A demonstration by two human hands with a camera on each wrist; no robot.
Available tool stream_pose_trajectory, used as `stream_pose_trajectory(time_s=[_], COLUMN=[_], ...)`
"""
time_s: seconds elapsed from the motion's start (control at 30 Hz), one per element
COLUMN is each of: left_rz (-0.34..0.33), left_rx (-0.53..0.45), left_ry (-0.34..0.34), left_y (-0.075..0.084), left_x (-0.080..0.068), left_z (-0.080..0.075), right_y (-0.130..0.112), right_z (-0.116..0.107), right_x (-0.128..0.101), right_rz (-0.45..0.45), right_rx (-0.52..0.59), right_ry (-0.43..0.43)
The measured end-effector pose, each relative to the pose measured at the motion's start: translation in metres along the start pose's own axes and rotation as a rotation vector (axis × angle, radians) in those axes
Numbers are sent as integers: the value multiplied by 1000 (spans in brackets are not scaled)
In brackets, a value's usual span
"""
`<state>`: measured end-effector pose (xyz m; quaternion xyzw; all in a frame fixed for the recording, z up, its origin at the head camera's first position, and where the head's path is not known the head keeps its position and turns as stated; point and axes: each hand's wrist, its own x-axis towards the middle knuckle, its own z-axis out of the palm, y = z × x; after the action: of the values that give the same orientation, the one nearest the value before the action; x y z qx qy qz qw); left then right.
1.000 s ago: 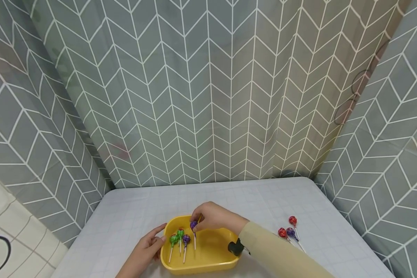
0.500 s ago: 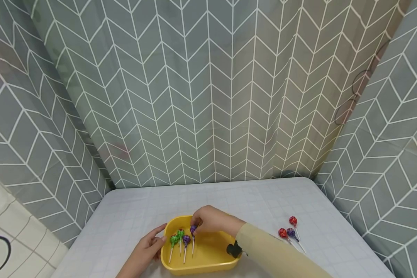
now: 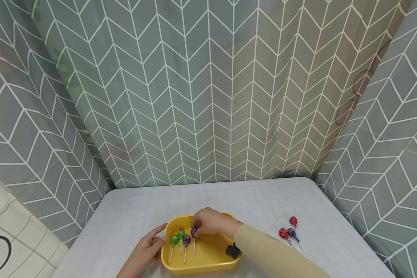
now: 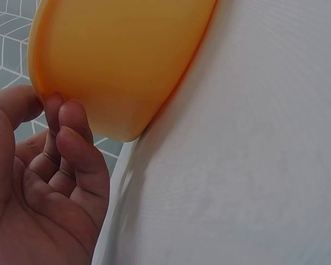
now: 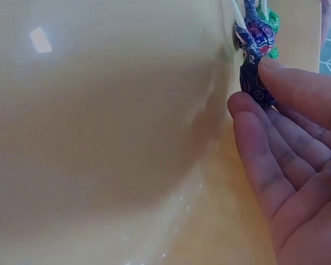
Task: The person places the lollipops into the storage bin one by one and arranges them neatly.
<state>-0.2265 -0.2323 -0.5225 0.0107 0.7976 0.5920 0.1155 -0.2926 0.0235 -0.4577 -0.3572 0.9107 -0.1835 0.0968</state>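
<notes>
A shallow yellow plastic tray stands on the table. My left hand holds its left end, thumb at the rim and curled fingers against the outside wall in the left wrist view. Inside, my right hand pinches the wrapped head of a purple lollipop between thumb and fingertips, its white stick pointing toward me. Left of it in the tray lie another purple lollipop and two green lollipops, one near the left wall and one slightly farther back. All the sticks point toward me.
On the white-covered table, right of the tray, lie two red lollipops, one farther back and one nearer, with a purple lollipop beside the nearer one. A grey chevron-patterned curtain hangs behind the table.
My right hand has lowered slightly with the purple lollipop, setting its stick nearly parallel to the others in the tray. My left hand stays at the tray's left end.
</notes>
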Motion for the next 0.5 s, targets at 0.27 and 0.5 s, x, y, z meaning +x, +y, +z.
stream_pose_trajectory(time_s=[0.27, 0.5], left_rz=[5, 5], left_rx=[-2, -2], left_ry=[-7, -5], left_y=[1, 3], left_x=[0, -2], left_z=[-1, 0], right_y=[-3, -4], right_z=[4, 8], right_x=[-1, 0], right_rz=[14, 32], right_rx=[-7, -9], right_ry=[-13, -5])
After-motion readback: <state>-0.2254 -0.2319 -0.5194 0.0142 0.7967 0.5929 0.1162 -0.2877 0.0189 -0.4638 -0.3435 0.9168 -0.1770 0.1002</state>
